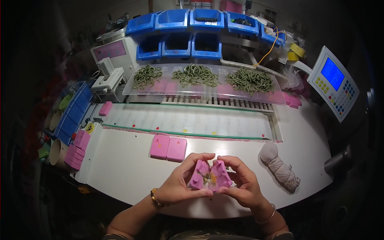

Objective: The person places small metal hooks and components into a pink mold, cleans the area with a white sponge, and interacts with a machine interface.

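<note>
Above the front of the white table, my two hands hold a pink two-part mould parted like an opened book. My left hand [176, 183] is closed on its left half [198, 179], thumb below and fingers along the top. Closed in the same way, my right hand [247, 183] grips the right half [222, 179]. The hollowed inner faces look up at me. Small grey-green pieces [207, 176] lie at the seam between the halves, too small to make out well. Just beyond my left hand, two pink mould blocks [160, 147] with red marks lie side by side.
A tied beige cloth bundle [279, 166] lies right of my hands. Beyond runs a roller track [200, 101] under a clear shelf with green ring piles [195, 75]. Blue bins [172, 19] stand behind, a keypad panel [335, 82] at right, stacked pink blocks [76, 156] at left.
</note>
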Tool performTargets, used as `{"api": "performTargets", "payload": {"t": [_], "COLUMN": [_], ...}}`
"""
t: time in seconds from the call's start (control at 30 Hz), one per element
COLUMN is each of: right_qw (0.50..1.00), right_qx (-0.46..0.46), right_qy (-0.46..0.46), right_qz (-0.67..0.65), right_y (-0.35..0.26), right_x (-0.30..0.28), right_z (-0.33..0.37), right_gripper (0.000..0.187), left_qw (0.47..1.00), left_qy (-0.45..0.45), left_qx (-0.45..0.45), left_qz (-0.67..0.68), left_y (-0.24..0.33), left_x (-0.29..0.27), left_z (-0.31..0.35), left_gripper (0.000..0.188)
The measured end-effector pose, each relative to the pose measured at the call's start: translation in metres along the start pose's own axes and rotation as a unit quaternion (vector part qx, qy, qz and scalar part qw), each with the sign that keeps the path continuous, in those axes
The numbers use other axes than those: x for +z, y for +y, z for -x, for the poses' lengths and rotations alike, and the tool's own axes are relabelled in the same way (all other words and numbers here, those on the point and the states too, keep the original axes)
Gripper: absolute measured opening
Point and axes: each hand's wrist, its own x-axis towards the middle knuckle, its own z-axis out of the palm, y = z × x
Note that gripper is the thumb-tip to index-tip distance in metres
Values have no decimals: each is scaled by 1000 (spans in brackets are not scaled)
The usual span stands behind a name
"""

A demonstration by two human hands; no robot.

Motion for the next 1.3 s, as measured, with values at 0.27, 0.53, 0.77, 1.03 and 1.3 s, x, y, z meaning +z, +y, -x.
{"api": "performTargets", "payload": {"t": [0.27,0.53,0.77,1.03,1.3], "right_qw": [964,903,870,909,876], "right_qx": [-150,-228,-239,-194,-175], "right_qy": [99,148,134,143,68], "right_qz": [194,334,409,341,444], "right_y": [-4,7,13,-5,-20], "right_x": [20,48,54,30,22], "right_z": [-7,11,19,1,-24], "right_gripper": [32,32,37,31,29], "left_qw": [941,835,876,919,954], "left_qy": [36,113,195,306,259], "left_qx": [2,22,-46,-1,54], "left_qz": [336,539,438,250,145], "left_y": [-20,-28,-25,-12,-15], "left_x": [25,45,28,28,28], "left_z": [-10,-23,-31,-26,-23], "left_gripper": [71,52,47,18,10]}}
